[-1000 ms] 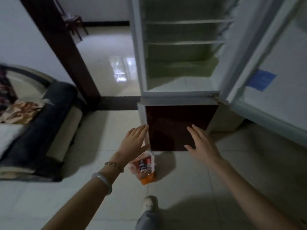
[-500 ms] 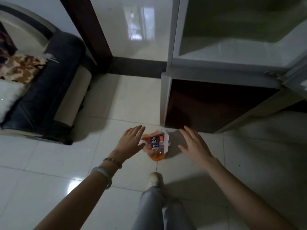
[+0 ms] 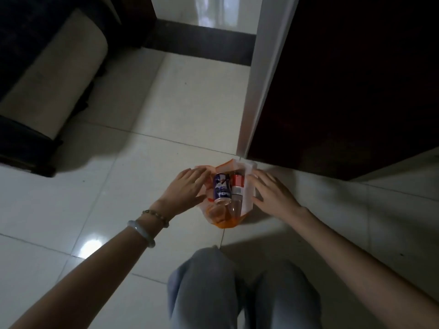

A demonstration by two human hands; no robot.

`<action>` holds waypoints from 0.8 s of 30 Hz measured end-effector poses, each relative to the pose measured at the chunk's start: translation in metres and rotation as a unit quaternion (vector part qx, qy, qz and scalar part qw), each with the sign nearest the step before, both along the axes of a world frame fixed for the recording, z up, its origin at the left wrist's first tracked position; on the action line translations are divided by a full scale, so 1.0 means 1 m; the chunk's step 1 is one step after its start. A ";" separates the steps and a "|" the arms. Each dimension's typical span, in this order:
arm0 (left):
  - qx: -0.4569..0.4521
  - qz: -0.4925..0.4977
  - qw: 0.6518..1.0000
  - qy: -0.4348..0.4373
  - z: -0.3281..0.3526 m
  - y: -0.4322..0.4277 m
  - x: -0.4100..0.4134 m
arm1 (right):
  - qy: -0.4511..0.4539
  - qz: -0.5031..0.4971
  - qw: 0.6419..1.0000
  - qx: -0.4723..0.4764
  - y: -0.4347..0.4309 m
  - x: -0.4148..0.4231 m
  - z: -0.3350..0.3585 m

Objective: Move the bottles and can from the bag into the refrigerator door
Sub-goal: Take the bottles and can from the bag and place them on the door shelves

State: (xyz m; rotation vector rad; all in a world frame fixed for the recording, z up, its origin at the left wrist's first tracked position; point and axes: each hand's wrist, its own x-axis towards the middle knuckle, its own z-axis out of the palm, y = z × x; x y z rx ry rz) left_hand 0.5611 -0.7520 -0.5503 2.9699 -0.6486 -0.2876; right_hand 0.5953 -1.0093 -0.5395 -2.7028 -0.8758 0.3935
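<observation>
An orange and white plastic bag (image 3: 224,220) lies on the tiled floor by the refrigerator's lower corner. Inside it a blue Pepsi can (image 3: 222,189) lies beside a clear bottle with a red label (image 3: 237,189). More orange contents show lower in the bag, too blurred to name. My left hand (image 3: 187,186) rests with spread fingers against the bag's left side. My right hand (image 3: 273,193) is spread against its right side. Neither hand holds anything. The refrigerator door shelves are out of view.
The dark red lower refrigerator door (image 3: 344,91) with its pale side panel (image 3: 261,79) stands close behind the bag. A dark sofa with a beige cushion (image 3: 52,74) fills the upper left. My knees in grey trousers (image 3: 240,293) are at the bottom.
I have crouched down, so the open refrigerator compartment has left the view. Both hands have dropped from mid-air to the two sides of the bag.
</observation>
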 end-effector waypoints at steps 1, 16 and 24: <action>-0.003 -0.009 1.000 -0.010 -0.017 0.000 0.002 | -0.005 0.012 1.000 -0.003 0.001 0.003 -0.020; 0.014 -0.078 0.994 -0.081 -0.142 -0.015 0.021 | -0.043 0.085 0.995 0.015 0.016 0.032 -0.146; 0.064 -0.057 0.996 -0.001 -0.159 -0.026 0.036 | -0.060 0.069 0.996 0.017 0.001 0.033 -0.149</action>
